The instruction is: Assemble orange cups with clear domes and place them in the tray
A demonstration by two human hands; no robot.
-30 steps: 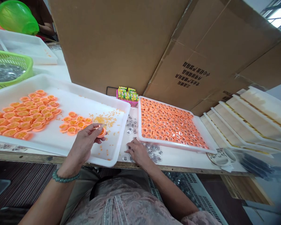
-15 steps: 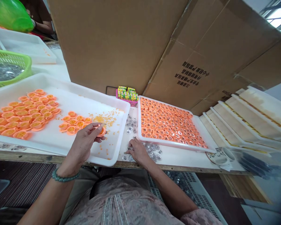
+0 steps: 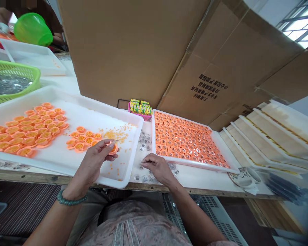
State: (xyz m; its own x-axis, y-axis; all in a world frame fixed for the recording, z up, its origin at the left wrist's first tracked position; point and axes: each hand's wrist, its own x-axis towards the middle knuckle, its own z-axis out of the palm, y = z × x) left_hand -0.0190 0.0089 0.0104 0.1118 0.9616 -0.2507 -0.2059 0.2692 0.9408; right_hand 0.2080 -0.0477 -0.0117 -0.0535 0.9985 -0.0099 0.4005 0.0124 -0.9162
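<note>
My left hand (image 3: 99, 159) is closed around a small orange plastic cup (image 3: 113, 149) with orange bits inside, held over the right end of a white tray (image 3: 87, 102). Several similar filled cups (image 3: 28, 129) lie in that tray, in a large group at left and a small cluster by my hand. Between the two trays, my right hand (image 3: 156, 167) is pinched just above the table, with what looks like a small clear printed disc (image 3: 142, 166) at its fingertips. More clear discs (image 3: 145, 178) lie loose below and around it.
A second white tray (image 3: 195, 163) holds rows of orange cups with clear printed tops. Behind stand a large cardboard sheet (image 3: 143, 51) and a pink basket (image 3: 146, 118) of yellow-green packets. Stacked trays (image 3: 261, 136) and a tape roll (image 3: 254, 176) are at right, a green basket (image 3: 36, 75) at left.
My right hand has lifted off the loose discs, its fingertips now pinched together. My left hand keeps the orange cup over the tray. At upper left, a person's green bowl has shifted.
</note>
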